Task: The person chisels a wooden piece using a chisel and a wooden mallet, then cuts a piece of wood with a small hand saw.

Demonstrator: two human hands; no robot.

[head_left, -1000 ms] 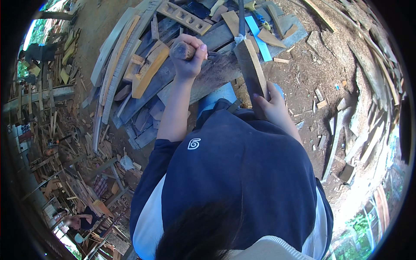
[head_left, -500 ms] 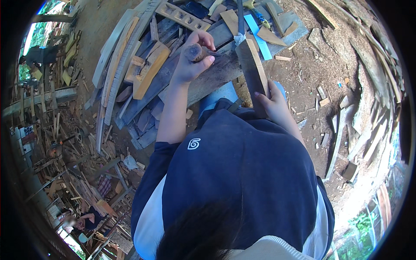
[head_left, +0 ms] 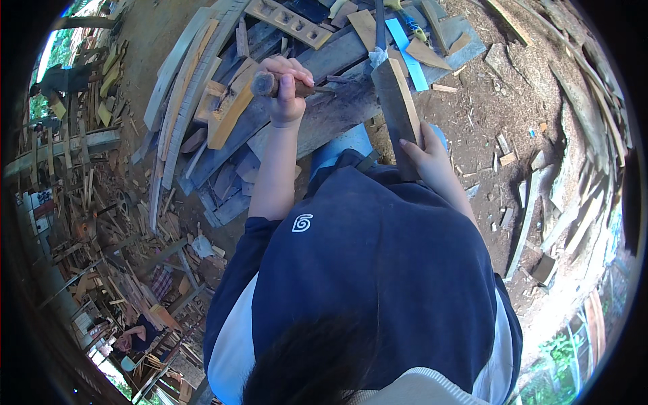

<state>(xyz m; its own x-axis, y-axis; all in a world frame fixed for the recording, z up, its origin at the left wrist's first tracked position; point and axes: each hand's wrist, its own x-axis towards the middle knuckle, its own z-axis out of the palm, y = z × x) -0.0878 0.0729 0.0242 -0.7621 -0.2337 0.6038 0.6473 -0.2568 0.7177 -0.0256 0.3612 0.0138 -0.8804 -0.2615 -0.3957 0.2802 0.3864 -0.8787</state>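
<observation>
Head view: a wooden-handled tool (head_left: 265, 84) is held at left, its handle wrapped by the curled fingers of the left hand (head_left: 287, 98), its thin shaft apart from the wooden block (head_left: 395, 108). The block's near end is pinched between the right hand's (head_left: 428, 158) thumb and fingers. Farther off, a blue strip (head_left: 407, 55) is seen.

Daylight from the right whitens the ground (head_left: 482, 209) with glare along its lower right edge, while its left edge sits dim. The left hand (head_left: 287, 84) looks fairly sharp; the block (head_left: 393, 104) has a bright narrow side and a shadowed broad one. Fisheye distortion curves the outer planks (head_left: 580, 118) within a black rim.
</observation>
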